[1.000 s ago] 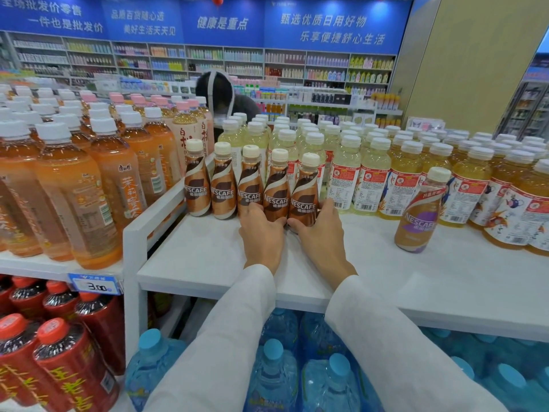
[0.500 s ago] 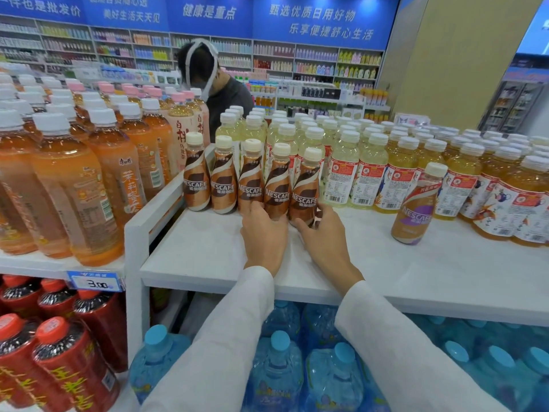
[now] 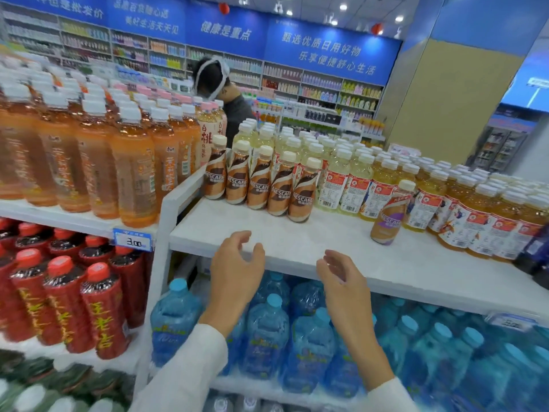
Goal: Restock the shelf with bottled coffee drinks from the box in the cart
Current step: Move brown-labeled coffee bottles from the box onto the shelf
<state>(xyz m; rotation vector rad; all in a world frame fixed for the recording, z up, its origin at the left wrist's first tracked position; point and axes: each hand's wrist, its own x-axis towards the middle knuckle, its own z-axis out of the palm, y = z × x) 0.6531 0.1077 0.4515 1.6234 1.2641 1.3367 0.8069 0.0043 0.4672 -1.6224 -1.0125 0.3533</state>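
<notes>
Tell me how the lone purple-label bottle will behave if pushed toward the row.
The purple bottle looks tall on a narrow base, so a push near the cap may tip it. It looks full, so probably heavy for its size. It should slide easily on the smooth shelf.

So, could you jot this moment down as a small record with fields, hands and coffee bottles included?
left hand: empty, fingers loosely curled, over the front edge of the shelf
right hand: empty, fingers relaxed, beside the left
brown coffee bottles: five, upright, in a row at the shelf's left end
purple-label coffee bottle: one, upright, apart to the right
</notes>
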